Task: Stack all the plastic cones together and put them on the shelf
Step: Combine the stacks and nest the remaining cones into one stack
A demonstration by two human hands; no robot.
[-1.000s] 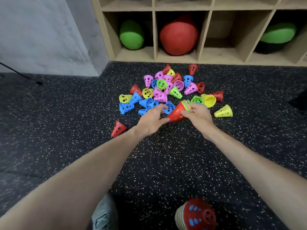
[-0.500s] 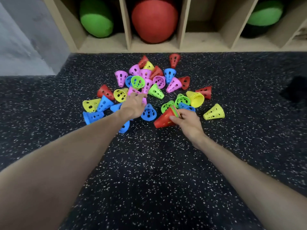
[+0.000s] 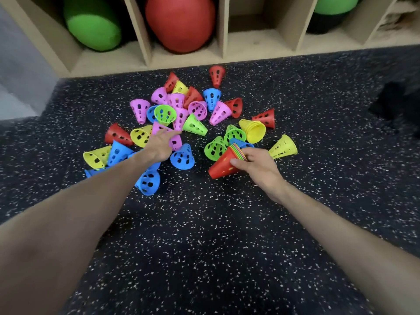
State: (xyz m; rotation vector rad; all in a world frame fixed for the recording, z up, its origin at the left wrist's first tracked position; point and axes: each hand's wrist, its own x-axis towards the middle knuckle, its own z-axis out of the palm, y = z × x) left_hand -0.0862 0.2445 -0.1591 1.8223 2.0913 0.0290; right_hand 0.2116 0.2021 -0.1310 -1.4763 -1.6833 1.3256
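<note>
Many small perforated plastic cones in pink, blue, green, yellow and red lie scattered on the dark speckled floor. My right hand grips a stack of nested cones, red outermost, lying on its side with its tip toward me. My left hand reaches into the pile with fingers stretched forward, touching a pink cone beside a green cone. A blue cone sits between my hands. The wooden shelf runs along the back.
The shelf's cubbies hold a green ball, a red ball and another green ball; one cubby between them shows bare board. A dark object lies on the floor at far right.
My left hand let go of the stack and moved left and forward into the pile to the pink cone. My right hand keeps the stack. The view moved closer to the cones.
</note>
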